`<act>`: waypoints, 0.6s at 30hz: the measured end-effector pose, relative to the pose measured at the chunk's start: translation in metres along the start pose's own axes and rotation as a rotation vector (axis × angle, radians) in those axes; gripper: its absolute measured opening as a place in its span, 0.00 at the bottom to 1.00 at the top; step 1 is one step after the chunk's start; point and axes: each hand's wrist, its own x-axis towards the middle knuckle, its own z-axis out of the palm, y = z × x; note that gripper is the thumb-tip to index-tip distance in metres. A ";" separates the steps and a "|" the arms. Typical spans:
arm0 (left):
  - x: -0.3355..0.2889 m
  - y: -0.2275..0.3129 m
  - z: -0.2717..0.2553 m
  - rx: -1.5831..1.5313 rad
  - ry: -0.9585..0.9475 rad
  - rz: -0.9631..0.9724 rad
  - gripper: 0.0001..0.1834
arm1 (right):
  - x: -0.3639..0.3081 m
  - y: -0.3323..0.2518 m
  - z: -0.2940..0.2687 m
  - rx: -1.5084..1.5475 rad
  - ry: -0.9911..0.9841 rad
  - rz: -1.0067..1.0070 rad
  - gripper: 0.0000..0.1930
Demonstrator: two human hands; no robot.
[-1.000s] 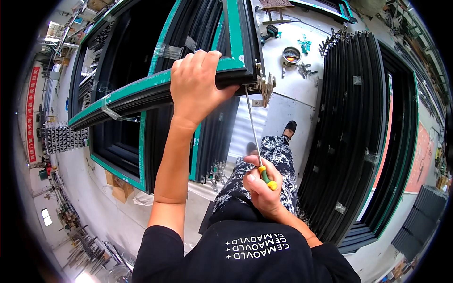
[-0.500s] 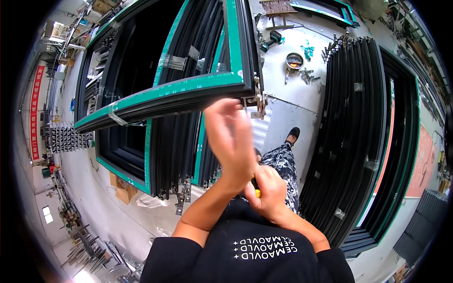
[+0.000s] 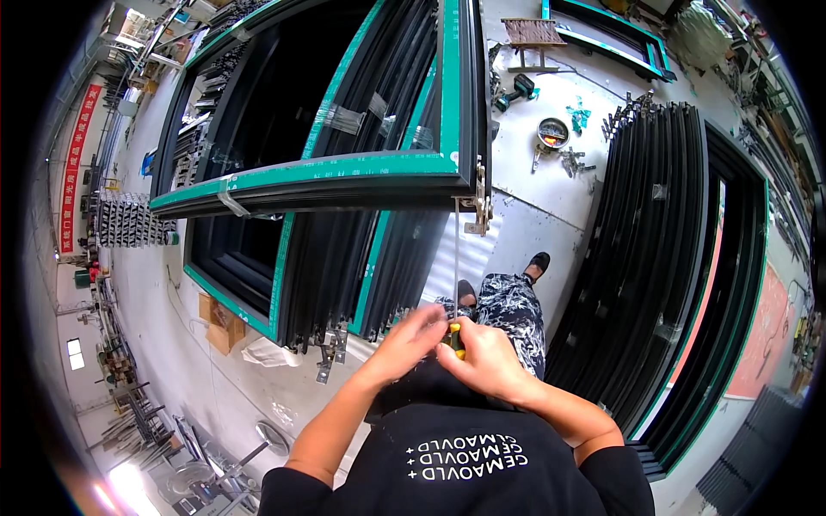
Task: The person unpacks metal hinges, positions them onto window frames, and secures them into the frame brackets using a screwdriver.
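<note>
My right hand (image 3: 488, 355) is closed round the yellow-and-black handle of a screwdriver (image 3: 454, 330). Its long thin shaft points away from me, up to the metal hinge hardware (image 3: 478, 209) at the near corner of a black window frame (image 3: 344, 196) with green protective film. Whether the tip sits in a screw is too small to tell. Just left of the handle is my left hand (image 3: 411, 340), somewhat blurred, its fingers stretched out and nothing seen in them. I cannot tell whether they touch the handle.
Below the raised frame, more black frames (image 3: 323, 275) stand stacked. A long row of black frames (image 3: 632, 258) stands at the right. On the floor lie a cordless drill (image 3: 519, 89), a round bowl (image 3: 552, 132) and loose metal fittings (image 3: 575, 161). A small stool (image 3: 533, 34) is farther off.
My left hand has come down from the frame's corner to beside the screwdriver handle. The screwdriver's shaft now shows, reaching toward the hinge hardware. My right hand still grips the handle.
</note>
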 end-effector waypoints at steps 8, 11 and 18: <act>-0.004 -0.007 -0.011 -0.457 -0.357 -0.168 0.15 | 0.003 0.018 0.003 0.216 -0.073 -0.065 0.20; -0.013 0.013 -0.017 -0.117 -0.173 -0.156 0.18 | 0.007 0.029 0.005 0.448 -0.199 -0.039 0.16; -0.029 0.040 -0.012 0.201 0.022 -0.160 0.20 | 0.004 0.041 0.018 0.968 -0.327 0.065 0.15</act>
